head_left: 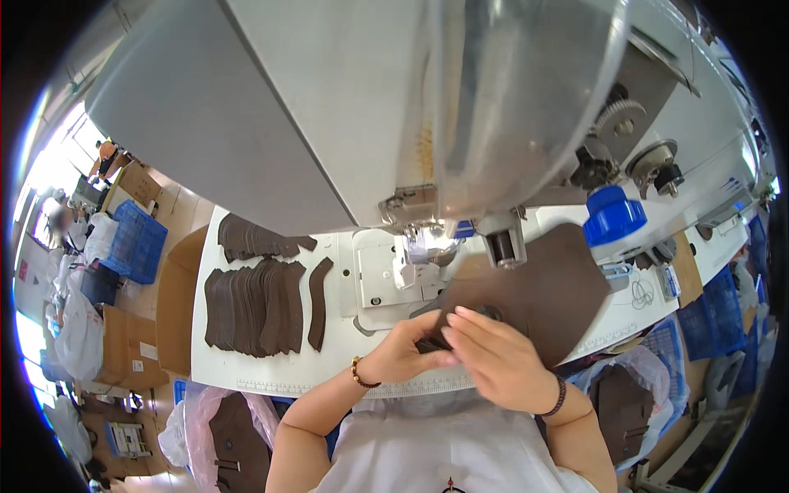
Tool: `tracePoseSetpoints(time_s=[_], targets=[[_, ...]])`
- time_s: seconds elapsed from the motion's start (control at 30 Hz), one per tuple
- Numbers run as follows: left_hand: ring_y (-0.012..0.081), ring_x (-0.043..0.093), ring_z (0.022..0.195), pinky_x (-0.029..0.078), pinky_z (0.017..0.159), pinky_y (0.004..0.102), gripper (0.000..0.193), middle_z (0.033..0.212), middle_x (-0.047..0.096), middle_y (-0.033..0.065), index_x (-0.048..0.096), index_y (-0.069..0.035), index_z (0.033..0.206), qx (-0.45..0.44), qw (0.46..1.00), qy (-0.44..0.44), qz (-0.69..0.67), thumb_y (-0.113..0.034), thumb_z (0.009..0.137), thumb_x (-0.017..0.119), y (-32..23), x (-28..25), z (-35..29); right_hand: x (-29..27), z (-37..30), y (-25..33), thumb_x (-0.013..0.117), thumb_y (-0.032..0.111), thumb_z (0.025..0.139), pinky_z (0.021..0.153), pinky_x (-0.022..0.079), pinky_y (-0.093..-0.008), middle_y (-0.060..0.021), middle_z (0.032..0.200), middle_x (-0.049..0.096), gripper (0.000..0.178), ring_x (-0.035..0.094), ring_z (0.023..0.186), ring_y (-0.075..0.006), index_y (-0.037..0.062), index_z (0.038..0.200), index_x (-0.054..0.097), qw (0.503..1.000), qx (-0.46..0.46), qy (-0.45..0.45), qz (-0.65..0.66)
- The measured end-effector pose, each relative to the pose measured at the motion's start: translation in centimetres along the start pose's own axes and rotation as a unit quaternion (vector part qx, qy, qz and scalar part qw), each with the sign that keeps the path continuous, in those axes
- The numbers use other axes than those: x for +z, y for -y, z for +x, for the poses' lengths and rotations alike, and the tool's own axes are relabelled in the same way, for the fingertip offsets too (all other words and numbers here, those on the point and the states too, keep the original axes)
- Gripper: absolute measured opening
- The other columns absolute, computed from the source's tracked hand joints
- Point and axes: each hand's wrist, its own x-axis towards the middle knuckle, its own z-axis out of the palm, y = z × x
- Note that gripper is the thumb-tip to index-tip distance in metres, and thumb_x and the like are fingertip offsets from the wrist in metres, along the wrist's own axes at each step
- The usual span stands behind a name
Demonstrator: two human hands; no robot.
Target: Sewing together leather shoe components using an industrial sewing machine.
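A large brown leather-like panel (534, 287) lies under the head of the sewing machine (329, 99), spreading to the right of the needle area. My left hand (403, 349) is closed at the panel's near left edge, thumb pointing right, its fingertips partly hidden. On top of the panel, my right hand (497, 357) lies with fingers stretched out and held together, close to the left thumb. A small dark part (491, 312) shows just above the right fingers; I cannot make out its kind. The needle itself is hard to see.
Left on the white table (271, 374) are a stack of narrow brown strips (255, 308), a single curved strip (319, 304) and another pile (255, 238) behind. Bags of brown pieces (234, 435) (625, 407) stand below both sides. A blue knob (612, 215) juts from the machine.
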Motion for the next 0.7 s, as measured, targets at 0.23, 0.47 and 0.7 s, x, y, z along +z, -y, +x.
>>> tracePoseSetpoints(time_s=[0.23,0.47,0.7], targets=[[0.0061,0.057,0.091,0.048,0.081,0.0238,0.021,0.101,0.068,0.0043,0.063,0.004,0.113,-0.016,0.998,-0.045,0.048,-0.003,0.094,0.058,-0.5,1.0,-1.3,-2.4,-6.4,-1.8,0.071,0.014,0.082,0.101,0.038,-0.0414,-0.0202,0.132,0.050,0.042,0.051,0.118,-0.0290,-0.0048,0.117,0.059,0.864,0.197,-0.458,-0.067],[0.0138,0.062,0.089,0.049,0.080,0.0286,0.014,0.097,0.069,0.0076,0.064,0.002,0.099,0.021,0.967,-0.159,0.197,-0.001,0.085,0.066,-4.5,0.4,-9.0,0.1,-10.0,0.4,0.068,0.022,0.088,0.089,0.046,-0.0354,-0.0173,0.106,0.066,0.054,0.062,0.097,-0.0221,-0.0089,0.128,0.050,0.923,0.152,-0.197,0.294],[0.0110,0.058,0.075,0.047,0.070,0.0234,0.025,0.085,0.067,0.0057,0.066,0.004,0.106,0.085,0.404,-0.705,0.577,-0.011,0.086,0.070,-15.9,-0.4,-28.5,2.1,-7.5,0.4,0.068,0.012,0.083,0.085,0.048,-0.0348,-0.0150,0.091,0.068,0.047,0.065,0.084,-0.0223,-0.0061,0.124,0.054,0.911,0.137,-0.092,0.377]])
